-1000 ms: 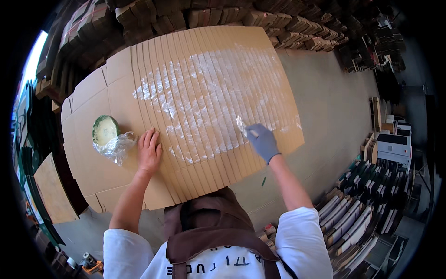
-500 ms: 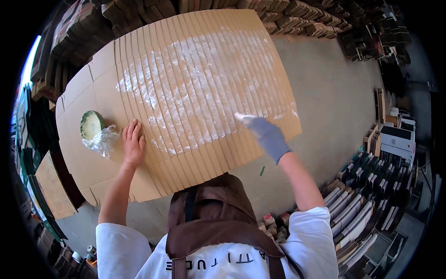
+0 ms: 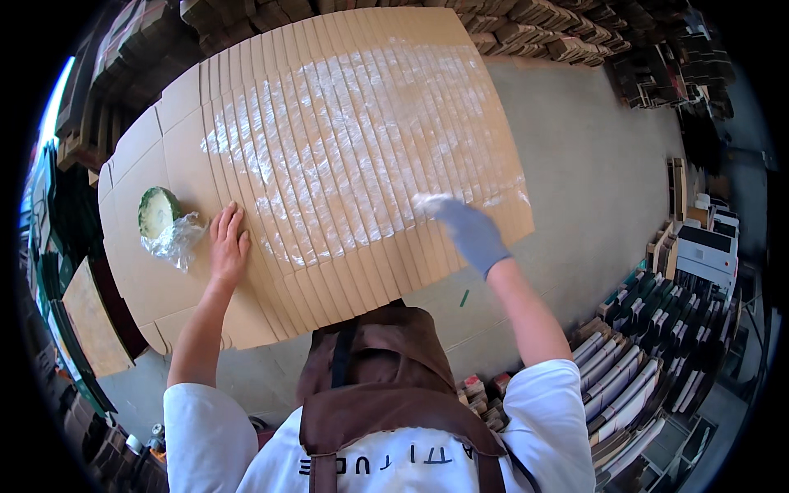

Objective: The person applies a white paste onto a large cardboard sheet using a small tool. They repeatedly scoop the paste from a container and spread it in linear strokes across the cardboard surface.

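Observation:
A fanned-out row of overlapping brown cardboard sheets (image 3: 370, 271) lies before me. A shiny, wet-looking clear coating (image 3: 353, 140) covers its middle. My left hand (image 3: 228, 251) is bare and rests flat on the left part of the sheets, its fingers stretched out. Just left of it sits a round green-rimmed bowl (image 3: 158, 212) with a pale content, and crumpled clear plastic film (image 3: 175, 242) beside it. My right hand (image 3: 472, 234), in a grey glove, reaches over the coated area's near right part. Its fingers look pressed together around something whitish and blurred.
Stacks of brown cardboard (image 3: 542, 33) line the back. Bundled sheets (image 3: 625, 378) stand at the right, near a white-and-black machine (image 3: 707, 251). A wooden board (image 3: 94, 324) leans at the left. Grey floor (image 3: 592, 140) lies beyond the sheets.
The view has shifted slightly, so the cardboard and the bowl sit a little higher. My left hand stays on the sheets; my right hand remains over nearly the same spot.

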`<state>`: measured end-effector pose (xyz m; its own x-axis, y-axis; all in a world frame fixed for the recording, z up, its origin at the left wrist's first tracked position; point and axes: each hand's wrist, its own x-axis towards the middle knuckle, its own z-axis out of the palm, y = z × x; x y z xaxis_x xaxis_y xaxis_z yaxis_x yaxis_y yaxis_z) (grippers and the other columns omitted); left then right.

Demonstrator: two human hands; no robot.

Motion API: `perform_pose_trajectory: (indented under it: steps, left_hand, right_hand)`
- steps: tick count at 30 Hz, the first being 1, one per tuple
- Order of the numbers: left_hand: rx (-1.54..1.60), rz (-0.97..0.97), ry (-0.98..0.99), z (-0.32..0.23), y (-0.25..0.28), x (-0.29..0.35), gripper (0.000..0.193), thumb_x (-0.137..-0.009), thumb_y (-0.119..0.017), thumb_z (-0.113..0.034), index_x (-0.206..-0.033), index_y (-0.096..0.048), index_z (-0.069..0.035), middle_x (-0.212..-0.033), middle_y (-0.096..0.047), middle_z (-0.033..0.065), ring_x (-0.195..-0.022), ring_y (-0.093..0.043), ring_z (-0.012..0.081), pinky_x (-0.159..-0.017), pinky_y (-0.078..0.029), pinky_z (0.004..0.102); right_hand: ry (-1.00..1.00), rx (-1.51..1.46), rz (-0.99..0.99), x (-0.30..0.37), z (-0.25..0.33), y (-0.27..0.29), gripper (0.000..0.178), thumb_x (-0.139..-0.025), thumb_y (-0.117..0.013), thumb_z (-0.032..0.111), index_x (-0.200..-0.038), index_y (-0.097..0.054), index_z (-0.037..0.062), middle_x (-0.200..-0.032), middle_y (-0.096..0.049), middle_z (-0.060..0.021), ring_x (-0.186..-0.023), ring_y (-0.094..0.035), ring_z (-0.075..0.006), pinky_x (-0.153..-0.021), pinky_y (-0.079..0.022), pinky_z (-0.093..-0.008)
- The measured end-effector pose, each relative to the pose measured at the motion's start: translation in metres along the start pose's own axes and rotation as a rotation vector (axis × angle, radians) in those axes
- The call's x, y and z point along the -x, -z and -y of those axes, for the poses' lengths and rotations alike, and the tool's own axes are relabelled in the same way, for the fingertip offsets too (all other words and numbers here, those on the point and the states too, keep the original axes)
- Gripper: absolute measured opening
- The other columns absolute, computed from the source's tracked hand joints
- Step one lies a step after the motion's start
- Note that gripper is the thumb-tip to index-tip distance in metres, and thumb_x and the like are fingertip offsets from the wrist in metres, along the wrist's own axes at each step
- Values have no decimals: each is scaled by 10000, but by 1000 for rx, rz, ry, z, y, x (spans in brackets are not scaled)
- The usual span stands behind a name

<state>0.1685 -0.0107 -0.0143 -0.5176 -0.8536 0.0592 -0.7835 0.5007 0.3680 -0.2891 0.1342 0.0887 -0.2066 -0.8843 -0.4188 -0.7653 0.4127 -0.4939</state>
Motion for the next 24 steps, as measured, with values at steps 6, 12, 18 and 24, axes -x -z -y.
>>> perform_pose_trajectory:
  steps: [6,12,18,24]
  left_hand:
    - [2,-3,22,-1,1,0,472,-898,-563,-135,-1361,-495,-76,-1485,-418,98,-1355,-360,341,-1136,-310,445]
    - [18,-45,0,1,-2,-2,457,-890,-581,-139,-1337,-521,-68,-1464,-438,106,-1340,-379,344,-1119,-336,441]
    - [14,-54,9,0,4,3,437,-894,-593,-156,-1320,-535,-76,-1446,-458,92,-1324,-395,330,-1109,-351,436]
    - [-9,-47,8,-2,6,3,433,-891,-599,-182,-1309,-545,-83,-1446,-458,77,-1314,-406,308,-1106,-354,427]
  right_hand:
    - [454,127,-79,2,16,2,220,-918,-520,71,-1093,-653,86,-1166,-649,-133,-1015,-635,-339,-864,-523,-421]
    - [346,363,-17,-18,19,-1,231,-882,-554,59,-1086,-657,96,-1135,-654,-128,-994,-633,-348,-852,-530,-429]
    - [715,332,160,12,110,-51,266,-889,-508,25,-1096,-658,99,-1094,-653,-137,-1010,-631,-329,-850,-532,-442]
    - [473,91,34,-11,103,-37,225,-889,-589,96,-1102,-656,71,-1092,-665,-161,-942,-668,-306,-827,-540,-403]
